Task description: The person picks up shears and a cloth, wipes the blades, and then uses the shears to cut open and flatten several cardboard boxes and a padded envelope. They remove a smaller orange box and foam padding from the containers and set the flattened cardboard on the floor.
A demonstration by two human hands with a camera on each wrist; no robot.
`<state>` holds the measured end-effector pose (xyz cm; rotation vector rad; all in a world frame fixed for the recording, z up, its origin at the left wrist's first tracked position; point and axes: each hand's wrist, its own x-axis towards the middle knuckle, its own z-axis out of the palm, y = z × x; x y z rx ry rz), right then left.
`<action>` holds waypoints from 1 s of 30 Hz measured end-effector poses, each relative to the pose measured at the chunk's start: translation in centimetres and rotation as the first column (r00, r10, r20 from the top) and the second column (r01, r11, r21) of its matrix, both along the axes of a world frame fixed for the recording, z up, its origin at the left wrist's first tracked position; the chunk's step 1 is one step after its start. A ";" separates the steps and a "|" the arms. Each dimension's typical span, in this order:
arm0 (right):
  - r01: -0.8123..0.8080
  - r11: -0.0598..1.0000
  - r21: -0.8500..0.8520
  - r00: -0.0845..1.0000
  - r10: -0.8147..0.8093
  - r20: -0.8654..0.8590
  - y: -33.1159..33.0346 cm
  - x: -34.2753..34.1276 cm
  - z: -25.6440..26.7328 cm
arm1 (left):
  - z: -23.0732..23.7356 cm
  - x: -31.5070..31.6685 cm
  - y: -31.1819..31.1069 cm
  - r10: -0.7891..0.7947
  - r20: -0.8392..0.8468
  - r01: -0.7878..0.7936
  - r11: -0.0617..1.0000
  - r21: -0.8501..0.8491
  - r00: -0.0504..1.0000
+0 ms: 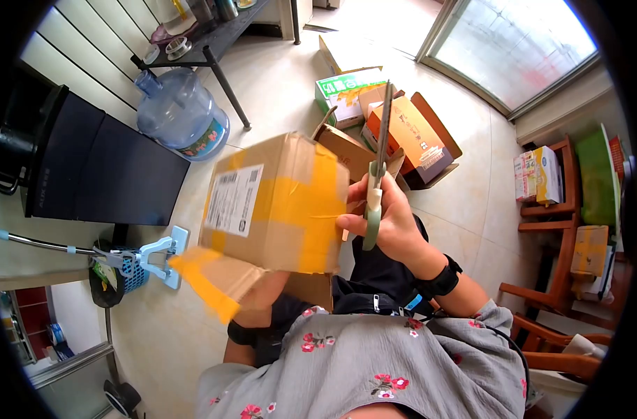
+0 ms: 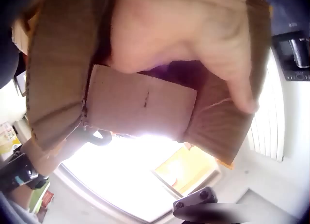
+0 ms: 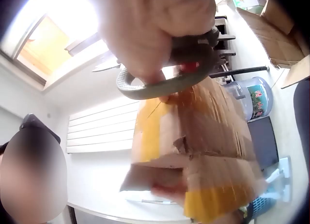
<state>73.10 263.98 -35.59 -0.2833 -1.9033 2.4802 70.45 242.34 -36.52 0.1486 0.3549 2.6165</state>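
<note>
A taped cardboard box (image 1: 275, 227) with a white shipping label (image 1: 236, 199) and yellow tape is held up before the body, its open end toward the person. My left hand (image 1: 266, 290) grips it at that end; in the left wrist view its fingers reach inside the opening and the thumb lies along a flap (image 2: 218, 122). What the fingers touch inside is hidden. My right hand (image 1: 401, 223) holds green-handled scissors (image 1: 374, 209) beside the box, blades pointing away from the body. In the right wrist view the scissors' handle loop (image 3: 160, 90) overlaps the box's taped edge.
Several opened cartons (image 1: 416, 136) lie on the floor ahead. To the left stand a water jug (image 1: 179, 115), a dark cabinet (image 1: 109, 160) and a light-blue mop head (image 1: 172, 258). A wooden chair (image 1: 549, 272) with boxes stands at the right.
</note>
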 end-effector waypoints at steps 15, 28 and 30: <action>-0.003 0.797 0.603 0.994 0.068 -0.084 -2.6 1.5 0.0 | -2.1 1.7 0.5 0.264 -0.340 -0.428 0.642 -0.636 0.902; -0.677 0.736 -0.003 0.717 0.660 0.223 4.6 5.4 4.9 | -2.7 -0.4 -6.6 0.363 -0.208 -0.418 0.776 -0.473 0.908; -0.702 0.713 -0.013 0.688 0.681 0.251 4.8 5.3 5.2 | -3.1 -0.6 -6.7 0.394 -0.194 -0.438 0.765 -0.473 0.898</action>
